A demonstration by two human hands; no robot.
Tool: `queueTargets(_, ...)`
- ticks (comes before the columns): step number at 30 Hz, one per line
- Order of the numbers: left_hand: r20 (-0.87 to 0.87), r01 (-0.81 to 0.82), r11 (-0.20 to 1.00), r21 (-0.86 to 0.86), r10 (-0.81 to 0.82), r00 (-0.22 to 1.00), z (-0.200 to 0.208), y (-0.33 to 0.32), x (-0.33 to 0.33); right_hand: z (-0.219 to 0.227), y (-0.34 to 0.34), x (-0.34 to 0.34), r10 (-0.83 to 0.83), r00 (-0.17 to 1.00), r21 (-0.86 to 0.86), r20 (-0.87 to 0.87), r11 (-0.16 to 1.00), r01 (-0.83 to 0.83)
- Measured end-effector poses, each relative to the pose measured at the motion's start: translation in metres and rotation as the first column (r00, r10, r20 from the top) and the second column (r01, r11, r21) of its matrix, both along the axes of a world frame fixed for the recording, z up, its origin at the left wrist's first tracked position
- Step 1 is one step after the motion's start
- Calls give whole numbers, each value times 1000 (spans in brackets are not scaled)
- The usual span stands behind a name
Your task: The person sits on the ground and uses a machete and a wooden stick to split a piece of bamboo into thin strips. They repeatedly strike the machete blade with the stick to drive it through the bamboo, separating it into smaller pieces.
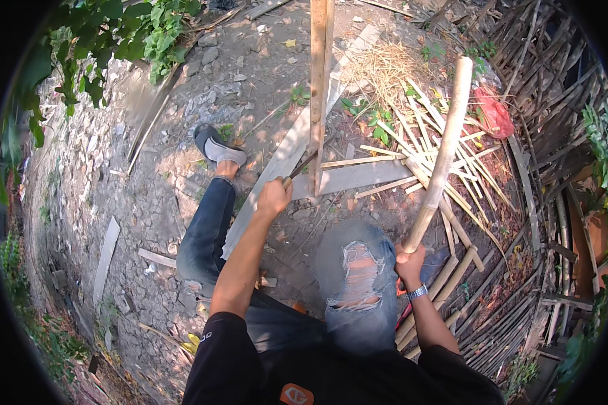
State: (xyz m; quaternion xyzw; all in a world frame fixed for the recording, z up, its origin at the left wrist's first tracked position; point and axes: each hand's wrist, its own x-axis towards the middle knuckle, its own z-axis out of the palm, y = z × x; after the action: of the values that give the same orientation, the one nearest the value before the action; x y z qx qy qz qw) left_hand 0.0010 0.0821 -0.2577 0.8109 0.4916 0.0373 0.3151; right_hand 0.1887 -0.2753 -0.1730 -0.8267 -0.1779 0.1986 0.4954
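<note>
My left hand point(274, 196) is closed around the short handle of a knife point(302, 164). Its dark blade slants up and to the right, with the tip at the upright wooden post point(318, 88); whether they touch I cannot tell. In my right hand point(410, 262), beside my bent right knee, is the lower end of a pale bamboo pole point(444, 152). The pole tilts up and slightly right, its far end free in the air. Split bamboo strips point(446, 145) lie in a loose heap beyond and beneath it.
Flat grey boards point(365, 177) lie on the ground around the post's foot. Cut bamboo poles point(446, 283) rest to the right of my knee. A red plastic bag point(494, 113) sits beyond the strips. Stacked sticks point(547, 74) line the right side, and leafy vines point(132, 34) hang at upper left.
</note>
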Motion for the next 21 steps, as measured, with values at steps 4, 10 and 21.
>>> queueTargets(4,-34,41,999,9,-41,999,2,-9,3,-48,-36,4,272,934,-286,-230,899,-332)
queueTargets(10,59,-12,1000,13,11,998,-16,-18,2,-12,-39,6,6,984,-259,-178,965,-52)
queueTargets(21,-79,105,994,35,-102,992,-12,-27,15,-116,-50,-7,194,978,-301,-78,931,-208)
